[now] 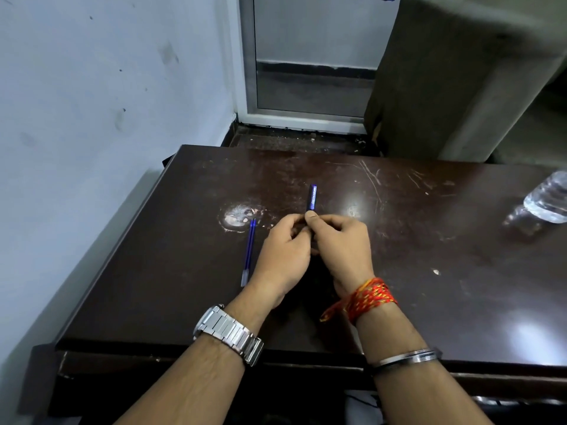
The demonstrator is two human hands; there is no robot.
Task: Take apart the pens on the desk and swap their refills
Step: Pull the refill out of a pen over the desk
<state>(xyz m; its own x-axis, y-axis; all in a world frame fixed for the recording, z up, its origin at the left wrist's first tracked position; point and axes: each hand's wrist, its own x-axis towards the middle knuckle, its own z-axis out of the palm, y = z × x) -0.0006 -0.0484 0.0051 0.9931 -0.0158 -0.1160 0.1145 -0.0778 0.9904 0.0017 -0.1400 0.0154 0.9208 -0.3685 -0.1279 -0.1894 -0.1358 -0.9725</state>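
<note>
Meeting over the middle of the desk, both hands work at one pen. The desk's left edge runs close along the wall, its far edge stops short of the door, and both forearms cross its near edge. The widest bare stretch of top lies to the right of the hands, as far as the bottle at the right edge.

A refill lies flat just left of the left hand, slanting away, its near end beside the wrist. I cannot tell whether they touch.

The right hand pinches the dark blue pen between thumb and forefinger, its other fingers curled in beneath. The barrel sticks out past the fingertips, pointing away and raised off the desk. The left hand's thumb and forefinger close on the pen's near part, which the hands hide. Both wrists hover low over the wood, the left wearing a watch, the right a red thread and a bangle.
</note>
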